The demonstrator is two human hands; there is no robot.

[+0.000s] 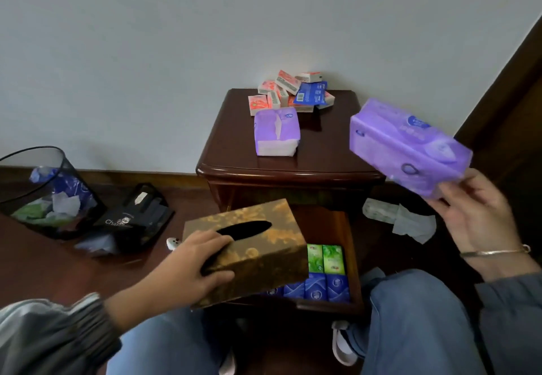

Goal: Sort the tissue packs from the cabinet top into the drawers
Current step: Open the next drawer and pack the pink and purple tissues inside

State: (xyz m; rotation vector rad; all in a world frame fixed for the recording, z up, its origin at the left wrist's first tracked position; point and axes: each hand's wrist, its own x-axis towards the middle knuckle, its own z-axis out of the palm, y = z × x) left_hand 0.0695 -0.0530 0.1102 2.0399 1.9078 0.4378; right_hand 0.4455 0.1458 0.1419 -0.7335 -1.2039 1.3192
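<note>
The room is dim, with soft and even light and no hard shadows. The wall (146,52) is grey and gets darker toward the corners. The glossy worktop (293,166) shows pale glare along its front edge. The right hand (475,207) and the purple pack (407,145) are smeared by motion blur. The wide lens bends the lines at the edges. Small print on the packs is not readable.
</note>
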